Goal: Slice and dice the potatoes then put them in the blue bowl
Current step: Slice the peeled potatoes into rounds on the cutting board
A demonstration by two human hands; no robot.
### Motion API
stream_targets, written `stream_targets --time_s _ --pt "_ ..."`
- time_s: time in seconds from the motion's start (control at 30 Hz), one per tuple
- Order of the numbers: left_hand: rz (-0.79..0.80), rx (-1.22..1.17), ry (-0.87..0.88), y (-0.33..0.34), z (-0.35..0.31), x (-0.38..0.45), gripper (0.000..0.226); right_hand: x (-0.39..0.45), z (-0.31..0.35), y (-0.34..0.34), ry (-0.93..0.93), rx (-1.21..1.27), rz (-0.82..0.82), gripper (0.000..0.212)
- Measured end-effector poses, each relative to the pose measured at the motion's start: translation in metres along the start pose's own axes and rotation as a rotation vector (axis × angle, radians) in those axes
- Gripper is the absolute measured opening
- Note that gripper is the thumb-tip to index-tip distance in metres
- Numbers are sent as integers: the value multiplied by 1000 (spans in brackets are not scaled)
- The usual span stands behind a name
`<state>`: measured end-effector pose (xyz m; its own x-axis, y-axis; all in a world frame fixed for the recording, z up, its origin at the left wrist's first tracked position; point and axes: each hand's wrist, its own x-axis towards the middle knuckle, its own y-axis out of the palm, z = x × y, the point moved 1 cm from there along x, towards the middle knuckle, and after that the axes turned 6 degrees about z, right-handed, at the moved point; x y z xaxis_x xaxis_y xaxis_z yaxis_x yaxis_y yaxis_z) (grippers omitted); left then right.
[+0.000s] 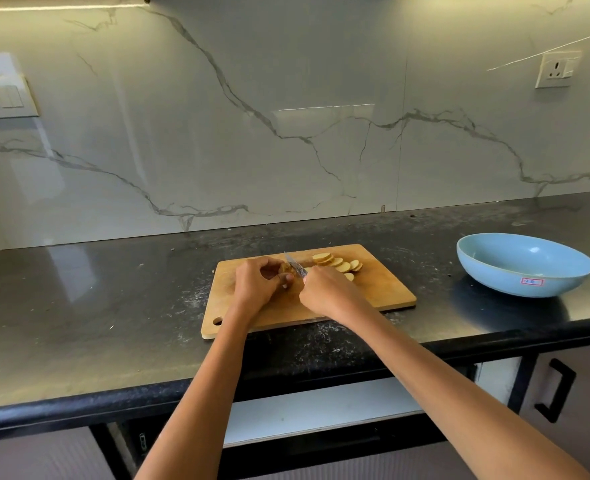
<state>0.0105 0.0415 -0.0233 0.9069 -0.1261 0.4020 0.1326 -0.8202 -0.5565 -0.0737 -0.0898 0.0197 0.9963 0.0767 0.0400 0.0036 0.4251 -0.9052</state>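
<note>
On the wooden cutting board (383, 289), the left hand (257, 284) curls its fingers round the uncut end of a potato (285, 268), while the right hand (324, 292) grips a knife (295, 265) whose blade rests against it. Potato slices (338, 264) lie fanned behind the knife. The blue bowl (524, 268), right of the board, bears a small red-bordered label (532, 281), unreadable. Everything sits on a black speckled counter (96, 306) before a marble-veined wall (217, 116).

Cutting board (383, 292) sits mid-desk (78, 306), near the front edge. On it, slices (338, 264) fan out at the back right, potato piece (285, 269) just left of them, knife (295, 265) between. Bowl (525, 271) stands well right of the board, wall socket (558, 69) above
</note>
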Motion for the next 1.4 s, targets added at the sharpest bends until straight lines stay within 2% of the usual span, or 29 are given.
stream_targets --time_s 0.13,0.43,0.67,0.83,0.97,1.23,1.4 --pt "-14 -8 15 0 0 -1 24 16 7 1 -4 67 17 32" --pt "-16 -13 31 1 -1 -2 26 15 0 10 -2 12 62 26" --pt "-36 14 13 4 -4 -2 28 21 -7 8 26 -70 171 29" --pt "-63 72 -14 1 -2 -1 29 14 -10 8 9 -180 210 16" --pt "-65 69 7 -1 -2 -3 26 5 -23 3 16 -207 231 26" --pt "-36 -8 -20 -2 -4 -4 29 -6 -51 -13 99 -150 109 33" --pt "-43 -16 -42 -2 -2 -3 24 -3 -39 -18 60 -83 15 30"
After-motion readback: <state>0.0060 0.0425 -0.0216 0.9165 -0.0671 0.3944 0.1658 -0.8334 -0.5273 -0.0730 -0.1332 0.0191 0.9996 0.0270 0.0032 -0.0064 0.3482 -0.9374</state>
